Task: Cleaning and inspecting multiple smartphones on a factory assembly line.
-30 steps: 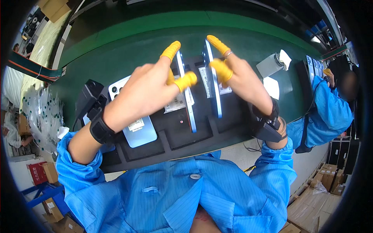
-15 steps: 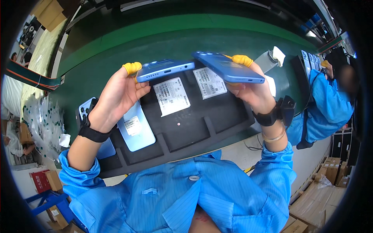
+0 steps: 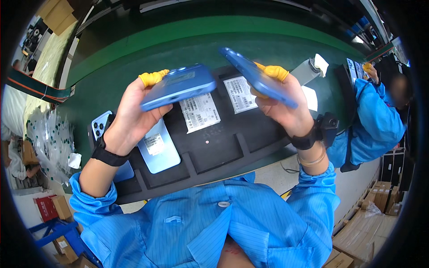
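I have the left hand (image 3: 134, 109) pinching a glossy blue rectangular smartphone (image 3: 183, 85), now rolled askew; right hand (image 3: 290, 103) pinches a second thin blue smartphone (image 3: 255, 77), more edge-on than half a second ago. Both hang above the black recessed tray (image 3: 220, 152); I judge handling unfinished.

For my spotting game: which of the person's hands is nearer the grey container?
Right. The right hand is just to the lower left of the grey container; the left hand is much farther off to its left.
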Demonstrator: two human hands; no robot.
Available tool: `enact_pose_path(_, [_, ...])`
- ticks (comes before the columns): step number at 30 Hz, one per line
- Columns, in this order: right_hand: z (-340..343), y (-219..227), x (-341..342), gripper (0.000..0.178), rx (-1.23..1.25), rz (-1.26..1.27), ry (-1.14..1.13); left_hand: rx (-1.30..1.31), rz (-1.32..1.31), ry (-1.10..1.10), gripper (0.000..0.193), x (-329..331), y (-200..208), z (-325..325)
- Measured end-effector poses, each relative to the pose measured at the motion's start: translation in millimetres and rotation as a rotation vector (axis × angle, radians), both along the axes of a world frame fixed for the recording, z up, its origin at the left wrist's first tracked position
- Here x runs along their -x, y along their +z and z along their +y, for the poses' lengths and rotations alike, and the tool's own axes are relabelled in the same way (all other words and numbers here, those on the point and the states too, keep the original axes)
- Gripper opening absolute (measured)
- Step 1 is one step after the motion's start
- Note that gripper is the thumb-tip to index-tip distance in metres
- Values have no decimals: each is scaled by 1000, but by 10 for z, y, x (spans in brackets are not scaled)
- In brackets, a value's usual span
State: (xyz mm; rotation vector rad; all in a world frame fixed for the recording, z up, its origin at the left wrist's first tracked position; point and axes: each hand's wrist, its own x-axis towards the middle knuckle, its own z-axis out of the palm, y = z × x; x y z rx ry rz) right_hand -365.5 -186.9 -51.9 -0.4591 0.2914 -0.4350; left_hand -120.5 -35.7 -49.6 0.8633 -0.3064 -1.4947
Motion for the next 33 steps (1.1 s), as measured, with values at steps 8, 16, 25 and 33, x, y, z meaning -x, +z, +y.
enact_pose_path(8, [149,181,66,27,82,67,-19,265,270,-174,41,-169,-3,104])
enact_pose_path(16, [-57,-44,174,72,750,203,-263,233,-378,30,64,0,9,25])
enact_pose_path(25, [-127,-228,40,40,1560,931,-44,-100,-1125,-216,60,258,-64,124])
enact_pose_path(33, [-205,-75,346,20,1813,996,-573,-240,-1746,431,33,-453,413,1059])
